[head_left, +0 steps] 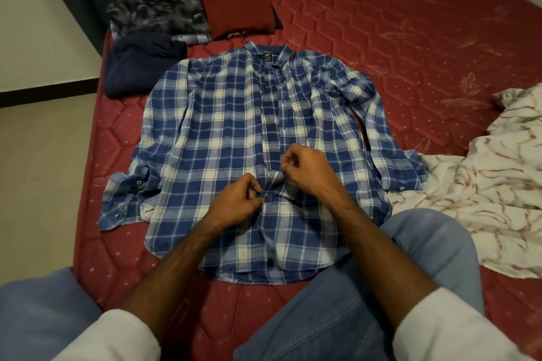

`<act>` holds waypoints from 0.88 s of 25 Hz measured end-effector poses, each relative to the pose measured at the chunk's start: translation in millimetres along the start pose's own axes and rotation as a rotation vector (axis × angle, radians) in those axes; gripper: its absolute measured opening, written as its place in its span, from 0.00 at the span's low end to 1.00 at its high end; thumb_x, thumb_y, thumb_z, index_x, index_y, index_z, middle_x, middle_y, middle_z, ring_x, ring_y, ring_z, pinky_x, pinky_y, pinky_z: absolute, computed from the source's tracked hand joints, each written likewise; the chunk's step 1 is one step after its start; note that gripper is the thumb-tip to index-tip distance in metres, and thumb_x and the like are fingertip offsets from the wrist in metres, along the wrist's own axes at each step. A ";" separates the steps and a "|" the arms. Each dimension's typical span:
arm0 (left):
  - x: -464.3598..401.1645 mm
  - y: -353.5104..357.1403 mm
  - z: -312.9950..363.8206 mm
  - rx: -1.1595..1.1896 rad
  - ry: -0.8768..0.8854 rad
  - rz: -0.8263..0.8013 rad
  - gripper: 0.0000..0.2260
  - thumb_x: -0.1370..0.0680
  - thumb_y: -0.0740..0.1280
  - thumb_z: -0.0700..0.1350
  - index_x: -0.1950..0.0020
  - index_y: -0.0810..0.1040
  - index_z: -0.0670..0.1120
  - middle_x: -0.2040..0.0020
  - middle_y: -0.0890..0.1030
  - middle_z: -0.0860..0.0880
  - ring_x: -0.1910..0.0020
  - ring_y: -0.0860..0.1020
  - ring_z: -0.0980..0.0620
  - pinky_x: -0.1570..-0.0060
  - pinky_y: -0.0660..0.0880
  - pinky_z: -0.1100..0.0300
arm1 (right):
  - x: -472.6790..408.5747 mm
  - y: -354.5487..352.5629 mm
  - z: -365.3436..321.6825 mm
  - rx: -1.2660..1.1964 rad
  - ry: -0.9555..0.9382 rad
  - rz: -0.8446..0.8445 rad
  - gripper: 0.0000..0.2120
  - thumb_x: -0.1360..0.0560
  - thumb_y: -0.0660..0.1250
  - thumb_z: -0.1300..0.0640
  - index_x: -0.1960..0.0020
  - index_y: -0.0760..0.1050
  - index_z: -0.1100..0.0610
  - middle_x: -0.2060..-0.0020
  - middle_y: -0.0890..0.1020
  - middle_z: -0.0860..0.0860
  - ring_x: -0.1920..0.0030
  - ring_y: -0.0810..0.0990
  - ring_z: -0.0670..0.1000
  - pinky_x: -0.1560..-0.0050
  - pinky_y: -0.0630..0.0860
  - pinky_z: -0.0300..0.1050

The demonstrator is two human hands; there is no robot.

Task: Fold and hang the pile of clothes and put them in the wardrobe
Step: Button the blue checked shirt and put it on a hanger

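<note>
on the red mattress (381,47), centre of view, a blue/white plaid shirt (223,126) lies flat, front up, collar at the far end, hem toward the person. both sleeves lie along its sides, cuffs w/ snaps showing near the lower left and right edges. left hand (234,202) pinches the shirt's front edge at a button, fingers curled, thumb + forefinger closed on the fabric. right hand (305,168) pinches the opposite front edge just beside it, fingers curled round a small raised fold of cloth. hands nearly touching, both over the lower middle of the shirt. upper part of the front looks closed; lower part below the hands is blurred, cannot tell.

far left corner of the mattress: folded dark camo-print garment (158,10), folded dark red garment (239,16) right beside it, folded navy garment (140,64) in front of the camo one, touching the shirt's left shoulder. right side: crumpled white sheet w/ reddish pattern (484,190), touching the right cuff. person's knees in blue jeans (337,316) at the near edge, right knee on the hem; white sleeves pushed up the forearms.
</note>
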State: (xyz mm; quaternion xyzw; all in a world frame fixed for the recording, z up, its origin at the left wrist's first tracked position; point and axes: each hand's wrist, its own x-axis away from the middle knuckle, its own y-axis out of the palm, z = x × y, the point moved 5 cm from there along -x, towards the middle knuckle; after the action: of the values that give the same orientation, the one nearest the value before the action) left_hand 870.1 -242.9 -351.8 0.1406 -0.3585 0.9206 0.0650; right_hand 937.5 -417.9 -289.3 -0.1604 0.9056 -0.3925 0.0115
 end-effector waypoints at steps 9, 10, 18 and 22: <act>2.0 7.9 7.0 -0.222 0.058 0.111 0.13 0.23 0.69 0.61 0.50 0.70 0.55 0.64 0.79 0.54 0.65 0.78 0.57 0.66 0.75 0.56 | -19.5 27.8 25.2 0.400 0.151 -0.048 0.21 0.26 0.71 0.36 0.52 0.71 0.53 0.60 0.78 0.48 0.59 0.78 0.50 0.60 0.71 0.45; 2.0 8.8 8.3 -0.246 0.052 0.129 0.13 0.23 0.69 0.61 0.51 0.71 0.55 0.64 0.79 0.55 0.65 0.78 0.58 0.66 0.75 0.56 | -19.6 26.6 21.1 0.462 0.138 -0.056 0.19 0.25 0.71 0.38 0.51 0.70 0.53 0.60 0.77 0.48 0.58 0.78 0.51 0.60 0.71 0.45; -9.1 12.8 -0.3 -0.030 -0.103 0.061 0.10 0.26 0.75 0.55 0.59 0.79 0.51 0.67 0.80 0.54 0.67 0.78 0.55 0.58 0.78 0.51 | -33.6 20.3 32.5 -0.119 0.192 -0.039 0.05 0.25 0.73 0.59 0.57 0.78 0.56 0.62 0.83 0.50 0.60 0.84 0.48 0.56 0.82 0.46; -4.9 10.0 0.8 -0.039 -0.066 0.038 0.07 0.22 0.72 0.53 0.57 0.79 0.53 0.64 0.81 0.54 0.63 0.80 0.53 0.55 0.78 0.52 | -36.4 26.4 27.3 -0.415 0.242 -0.024 0.06 0.24 0.74 0.60 0.54 0.77 0.56 0.63 0.82 0.51 0.63 0.82 0.49 0.59 0.81 0.47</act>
State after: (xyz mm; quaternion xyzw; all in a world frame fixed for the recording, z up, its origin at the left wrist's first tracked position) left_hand 872.7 -250.9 -359.1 0.1629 -0.3809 0.9094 0.0381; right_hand 968.5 -409.3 -330.8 -0.1218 0.9597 -0.2144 -0.1349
